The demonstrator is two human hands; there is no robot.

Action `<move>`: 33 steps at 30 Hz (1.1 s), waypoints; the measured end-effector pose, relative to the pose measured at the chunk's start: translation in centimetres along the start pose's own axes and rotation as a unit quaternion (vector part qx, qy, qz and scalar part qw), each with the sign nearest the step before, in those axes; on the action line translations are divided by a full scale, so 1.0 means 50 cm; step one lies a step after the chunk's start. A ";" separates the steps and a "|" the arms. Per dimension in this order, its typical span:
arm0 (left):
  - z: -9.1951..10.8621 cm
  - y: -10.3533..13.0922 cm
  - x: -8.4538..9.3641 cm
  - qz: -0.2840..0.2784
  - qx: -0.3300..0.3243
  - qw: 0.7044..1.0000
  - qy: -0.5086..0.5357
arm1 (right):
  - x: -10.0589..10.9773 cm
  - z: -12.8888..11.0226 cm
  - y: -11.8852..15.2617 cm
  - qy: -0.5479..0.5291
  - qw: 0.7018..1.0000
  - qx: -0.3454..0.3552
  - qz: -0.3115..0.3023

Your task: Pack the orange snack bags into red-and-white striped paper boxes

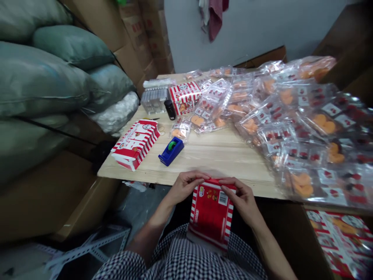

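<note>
A red and white striped cardboard box [211, 212] stands upright against my lap, its barcode side facing up toward me. My left hand [188, 186] pinches the box's far top edge at the left corner. At the right corner, my right hand [239, 194] grips the same edge, thumb on the printed face. Just beyond the hands, a blue tape dispenser [171, 151] with a green roll sits on the table. Left of it lies a similar striped box [136, 144].
Clear plastic packets [300, 144] with orange pieces are heaped across the table's right side. At the back are another striped box [185, 97], a black bottle [169, 110] and clear plastic cases [155, 100]. Flat printed sheets [340, 241] lie lower right; stuffed sacks [43, 74] rise at left.
</note>
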State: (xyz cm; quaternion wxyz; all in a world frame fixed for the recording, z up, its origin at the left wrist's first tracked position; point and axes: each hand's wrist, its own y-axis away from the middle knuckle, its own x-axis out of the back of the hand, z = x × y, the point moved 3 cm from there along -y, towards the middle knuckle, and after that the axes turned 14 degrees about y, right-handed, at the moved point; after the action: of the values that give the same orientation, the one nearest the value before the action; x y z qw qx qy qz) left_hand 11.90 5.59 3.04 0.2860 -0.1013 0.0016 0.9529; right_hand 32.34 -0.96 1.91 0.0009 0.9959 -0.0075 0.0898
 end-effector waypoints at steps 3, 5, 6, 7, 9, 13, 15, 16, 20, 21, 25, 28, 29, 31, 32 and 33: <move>-0.023 -0.005 0.004 0.003 0.006 1.000 -0.013 | -0.010 0.031 -0.010 0.006 0.999 -0.041 -0.017; -0.025 -0.010 0.039 0.040 -0.010 0.998 -0.045 | -0.003 0.044 -0.009 0.018 0.999 -0.049 -0.001; -0.019 -0.013 0.070 0.090 -0.031 0.993 -0.075 | 0.006 0.049 -0.006 0.023 0.998 -0.053 0.018; -0.011 -0.014 0.111 0.159 -0.051 0.980 -0.112 | 0.017 0.052 -0.002 0.027 0.997 -0.058 0.040; 0.010 -0.013 0.205 0.318 -0.070 0.926 -0.191 | 0.044 0.054 0.006 0.033 0.994 -0.067 0.086; 0.020 -0.022 0.346 0.374 0.022 0.903 -0.209 | 0.086 0.043 0.019 0.032 0.986 -0.058 0.152; 0.014 -0.028 0.371 0.336 0.063 0.922 -0.180 | 0.091 0.037 0.022 0.025 0.985 -0.045 0.164; 0.010 -0.031 0.374 0.319 0.081 0.930 -0.163 | 0.090 0.035 0.023 0.022 0.985 -0.039 0.164; 0.002 -0.031 0.361 0.292 0.098 0.947 -0.092 | 0.078 0.036 0.027 0.015 0.989 -0.027 0.148; 0.002 -0.029 0.358 0.295 0.094 0.948 -0.075 | 0.077 0.038 0.027 0.014 0.989 -0.027 0.147; -0.009 -0.012 0.358 0.318 0.072 0.945 -0.015 | 0.082 0.040 0.027 0.015 0.984 -0.033 0.175; -0.028 0.011 0.364 0.335 0.045 0.941 0.008 | 0.086 0.042 0.022 0.006 0.981 -0.041 0.191; -0.036 0.019 0.365 0.341 0.036 0.939 0.008 | 0.086 0.043 0.020 0.001 0.980 -0.043 0.193; -0.051 0.033 0.366 0.356 0.021 0.934 -0.005 | 0.083 0.043 0.014 -0.005 0.979 -0.049 0.196; -0.058 0.039 0.365 0.365 0.014 0.931 -0.016 | 0.080 0.042 0.011 -0.007 0.979 -0.054 0.196; -0.063 0.046 0.364 0.376 0.008 0.926 -0.031 | 0.077 0.039 0.008 -0.010 0.979 -0.059 0.197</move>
State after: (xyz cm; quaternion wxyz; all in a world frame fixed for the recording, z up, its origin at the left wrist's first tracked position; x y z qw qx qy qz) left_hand -3.58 13.41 -3.70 -0.0925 -0.0615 0.0383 0.9931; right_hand 36.48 -1.42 0.67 0.0420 0.9739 -0.2091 0.0777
